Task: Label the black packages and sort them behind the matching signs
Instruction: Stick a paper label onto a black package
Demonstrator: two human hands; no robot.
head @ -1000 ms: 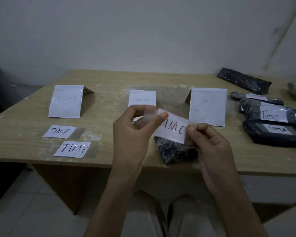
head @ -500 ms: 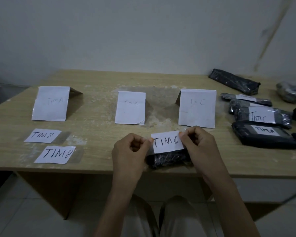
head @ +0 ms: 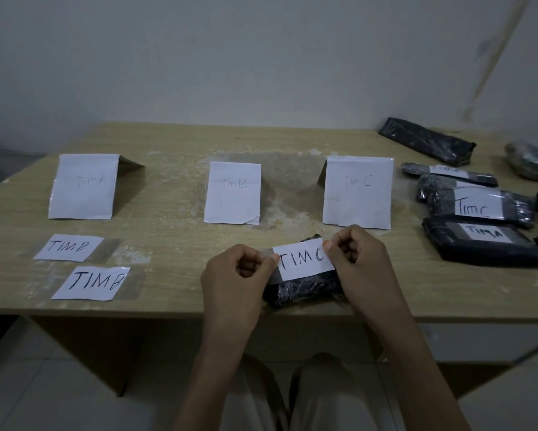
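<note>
At the near edge of the bench (head: pixel 174 237), a person's left hand (head: pixel 236 275) and right hand (head: pixel 361 262) each pinch one end of the TIMC label (head: pixel 303 259) with curled fingers (head: pixel 270 261), laying it on the black package (head: pixel 305 289) just before the TIM C sign (head: pixel 357 191). The crinkled package looks light and soft, probably best gripped across its middle.

Plain room, bare wall (head: pixel 261 57), worn wooden table (head: pixel 174 231)
</note>
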